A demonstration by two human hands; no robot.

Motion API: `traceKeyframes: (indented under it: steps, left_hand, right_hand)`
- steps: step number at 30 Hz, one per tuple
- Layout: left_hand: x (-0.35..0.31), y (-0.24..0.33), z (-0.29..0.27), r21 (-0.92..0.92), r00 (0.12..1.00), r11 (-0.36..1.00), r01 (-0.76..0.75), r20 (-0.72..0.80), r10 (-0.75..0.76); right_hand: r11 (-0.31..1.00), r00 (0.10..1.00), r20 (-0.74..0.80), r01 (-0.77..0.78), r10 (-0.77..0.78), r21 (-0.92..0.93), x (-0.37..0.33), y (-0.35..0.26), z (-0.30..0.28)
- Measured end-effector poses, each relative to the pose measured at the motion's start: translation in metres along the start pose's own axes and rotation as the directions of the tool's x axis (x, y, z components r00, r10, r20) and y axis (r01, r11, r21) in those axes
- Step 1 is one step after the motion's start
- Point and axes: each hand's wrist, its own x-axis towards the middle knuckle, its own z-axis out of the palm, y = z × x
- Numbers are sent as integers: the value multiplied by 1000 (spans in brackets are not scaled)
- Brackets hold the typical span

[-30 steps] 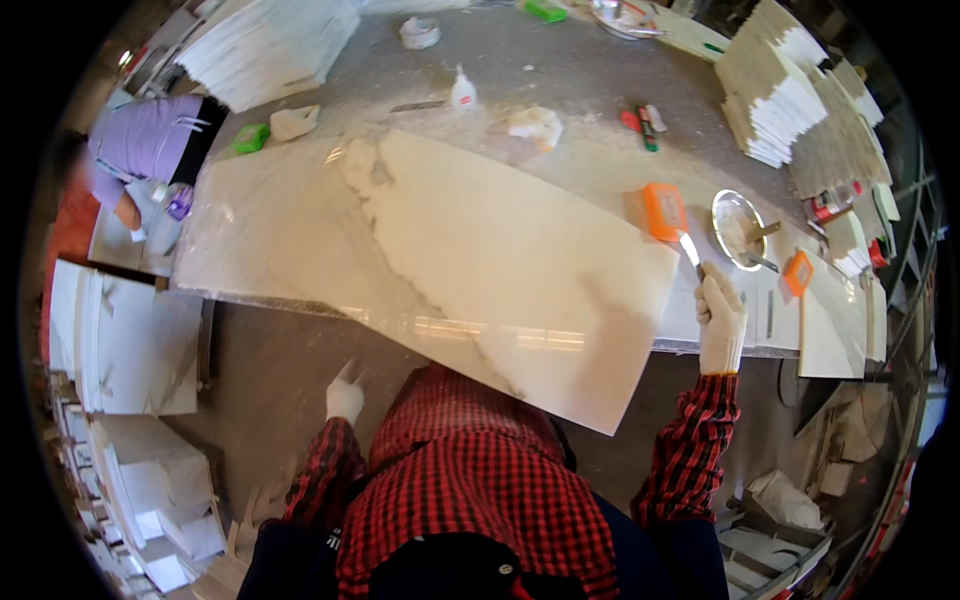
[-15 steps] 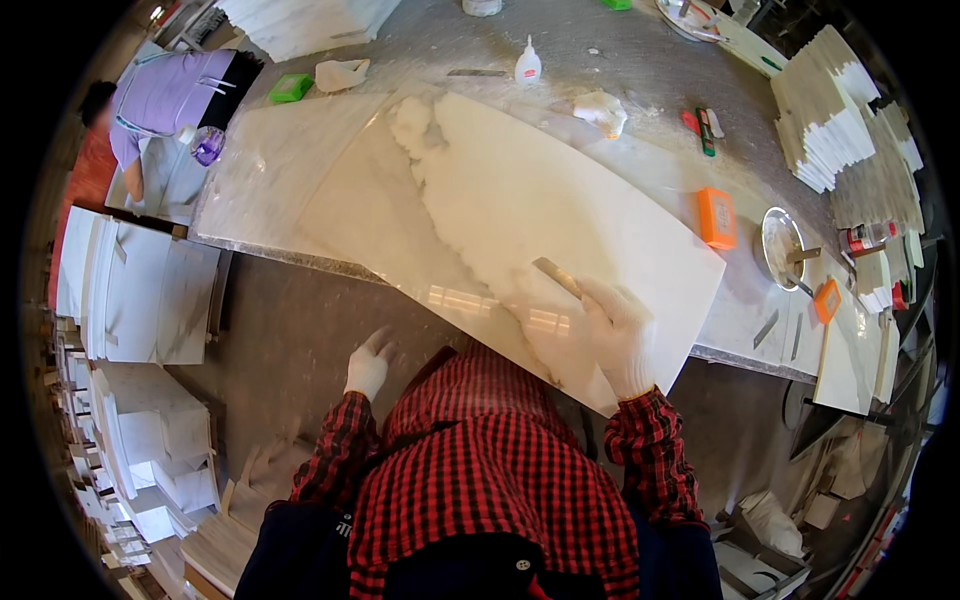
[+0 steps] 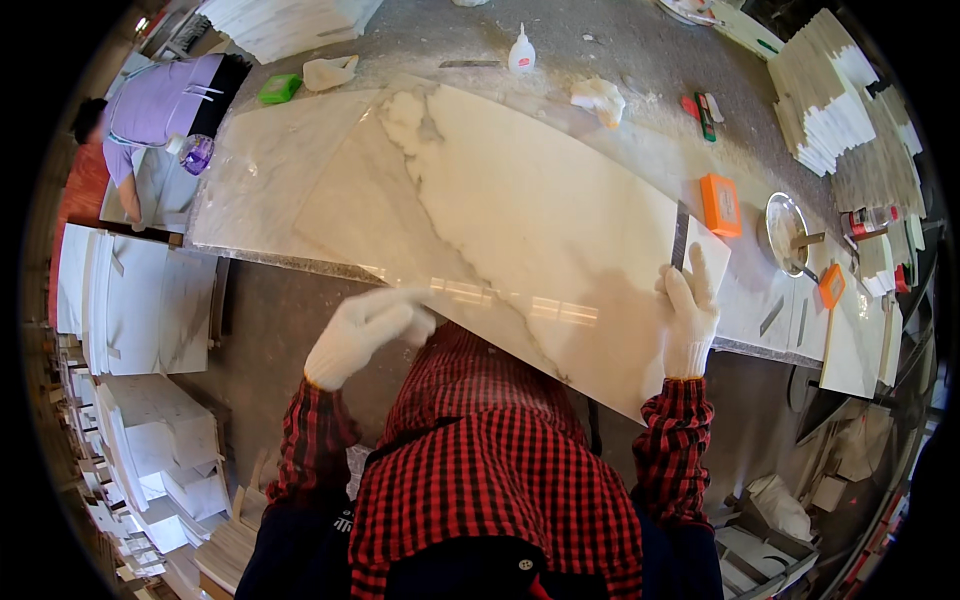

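Observation:
A large glossy white stone slab (image 3: 560,190) with grey-brown veins lies slanted on the worktable, its near corner jutting over the front edge. My right hand (image 3: 690,315), in a white knit glove, is at the slab's right end. It holds a thin flat metal scraper blade (image 3: 681,236) that points away from me over the surface. My left hand (image 3: 362,338), gloved alike, is raised by the slab's near edge with fingers stretched toward the right. Those fingertips are blurred, and nothing shows in them. Whether they touch the slab I cannot tell.
To the right are an orange box (image 3: 719,205), a metal bowl (image 3: 785,238) with a spatula, and stacked slabs (image 3: 820,95). Behind the slab stand a white squeeze bottle (image 3: 521,52) and a crumpled white cloth (image 3: 598,100). A person in purple (image 3: 165,100) bends at the far left.
My right hand has moved right with the scraper blade, from the slab's middle to its right end. The left hand has risen to the near edge. The slab has shifted slightly right.

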Motion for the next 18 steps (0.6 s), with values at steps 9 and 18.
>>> traceKeyframes:
  steps: [9,18]
  left_hand:
    - [113,-8,23,176,743,858,-483,-436,508]
    - [118,-17,22,146,729,849,-508,-452,514]
  right_hand:
    - [957,959,261,-174,112,230,-2,3,100]
    - [970,855,501,-217,137,105,-14,36,140]
